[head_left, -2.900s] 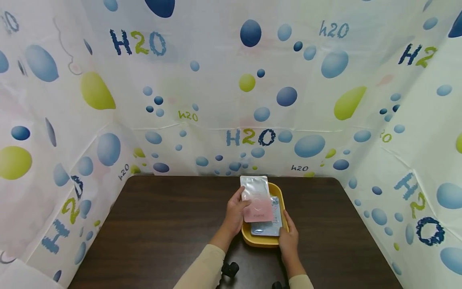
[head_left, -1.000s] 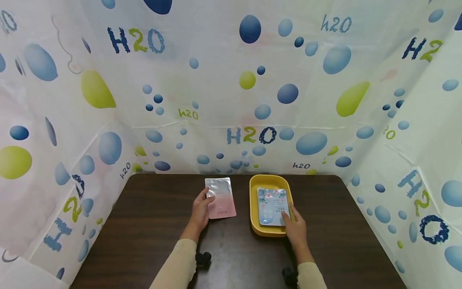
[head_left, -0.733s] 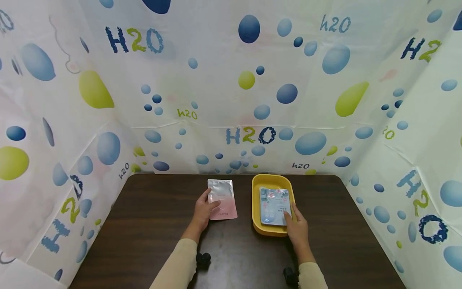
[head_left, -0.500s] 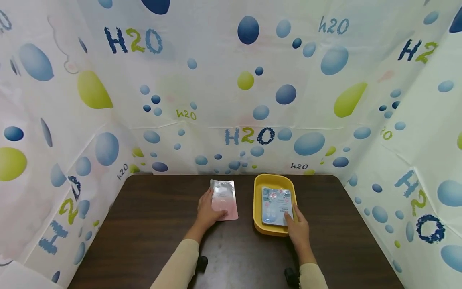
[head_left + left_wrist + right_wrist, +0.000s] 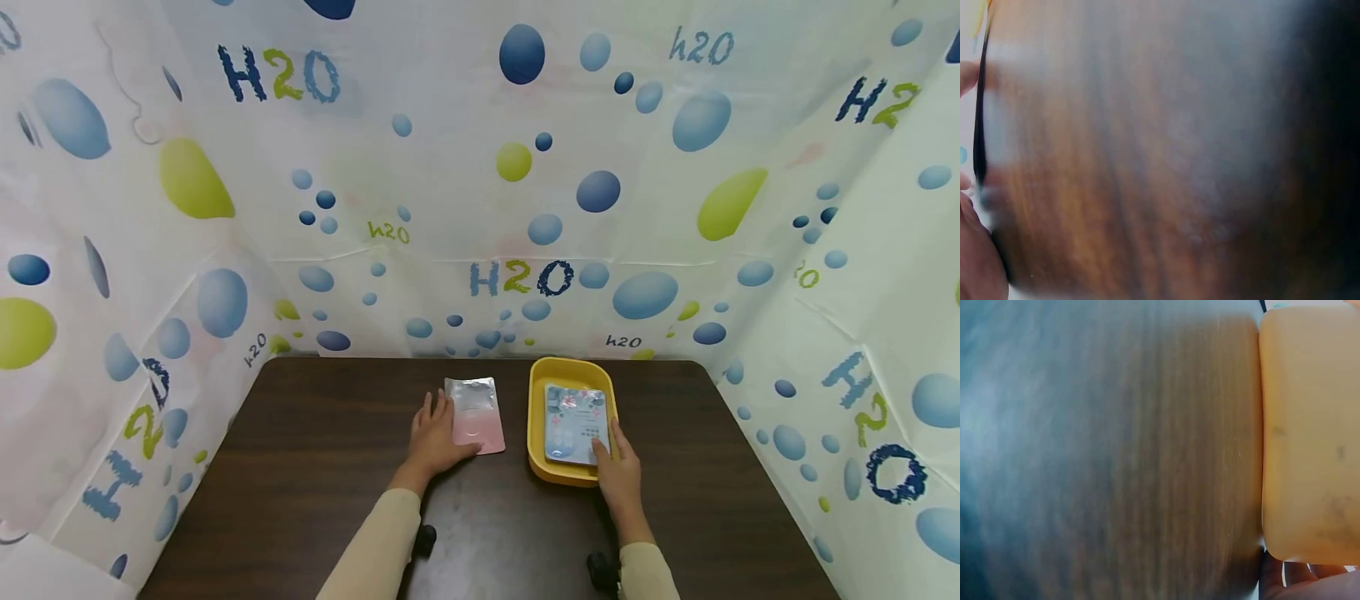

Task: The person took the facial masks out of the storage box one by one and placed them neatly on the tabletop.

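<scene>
A flat pink-and-silver foil packet (image 5: 478, 417), like a face mask sachet, lies on the dark wooden table left of the yellow plastic bin (image 5: 536, 417). My left hand (image 5: 435, 437) is at the packet's left side, fingers spread, thumb by its lower edge. On the right, my right hand (image 5: 621, 475) grips the bin's right rim, fingers outside and thumb over the edge. Inside the bin is a light-blue floral packet (image 5: 576, 423); whether others lie beneath is hidden. The right wrist view shows the bin's outer wall (image 5: 1316, 425) with fingers (image 5: 1322, 587) below it.
The brown table (image 5: 337, 467) reaches back to a white curtain (image 5: 442, 200) printed with blue and green drops, which also hangs at both sides. Black wrist cameras (image 5: 602, 571) sit on both forearms. A white object (image 5: 60, 575) stands at the lower left.
My left hand has carried the pink packet left from above the bin, laid it on the table and loosened its fingers. My right hand stays on the bin, which now sits slightly further right.
</scene>
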Tool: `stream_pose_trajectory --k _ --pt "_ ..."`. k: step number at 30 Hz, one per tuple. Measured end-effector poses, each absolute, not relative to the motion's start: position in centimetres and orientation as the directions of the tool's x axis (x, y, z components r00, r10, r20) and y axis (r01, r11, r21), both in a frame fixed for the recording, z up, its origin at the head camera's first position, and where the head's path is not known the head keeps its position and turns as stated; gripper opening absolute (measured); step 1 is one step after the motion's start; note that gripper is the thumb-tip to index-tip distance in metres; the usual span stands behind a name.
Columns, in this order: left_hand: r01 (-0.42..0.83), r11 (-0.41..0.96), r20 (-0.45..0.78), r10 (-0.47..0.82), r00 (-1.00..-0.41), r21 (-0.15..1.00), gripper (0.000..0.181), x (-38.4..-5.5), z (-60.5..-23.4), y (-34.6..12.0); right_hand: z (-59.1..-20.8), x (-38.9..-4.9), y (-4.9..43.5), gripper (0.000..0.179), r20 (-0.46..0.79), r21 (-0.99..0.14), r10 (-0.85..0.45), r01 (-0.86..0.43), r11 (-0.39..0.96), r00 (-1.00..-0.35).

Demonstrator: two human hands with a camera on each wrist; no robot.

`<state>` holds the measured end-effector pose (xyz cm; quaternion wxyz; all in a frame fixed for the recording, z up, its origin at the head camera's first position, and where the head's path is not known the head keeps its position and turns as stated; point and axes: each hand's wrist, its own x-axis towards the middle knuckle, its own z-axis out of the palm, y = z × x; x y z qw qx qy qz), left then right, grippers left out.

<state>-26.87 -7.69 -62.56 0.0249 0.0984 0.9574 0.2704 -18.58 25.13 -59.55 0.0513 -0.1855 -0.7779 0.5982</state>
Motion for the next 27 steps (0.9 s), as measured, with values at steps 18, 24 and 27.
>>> stream_pose_trajectory --k 18,24,27 --pt "0.224 0.852 0.028 0.240 -0.970 0.474 0.105 -27.19 -62.20 -7.45 -59.28 -18.71 25.32 0.066 -0.142 -0.945 0.343 0.230 0.233 -0.928" --pt "0.207 0.816 0.020 0.234 -0.972 0.540 0.101 -26.88 -61.96 -7.53 -59.36 -18.73 25.33 0.066 -0.149 -0.947 0.340 0.234 0.222 -0.928" --pt "0.193 0.773 0.031 0.219 -0.975 0.605 0.099 -26.67 -62.03 -7.66 -59.61 -18.71 25.36 0.066 -0.151 -0.946 0.340 0.236 0.222 -0.928"
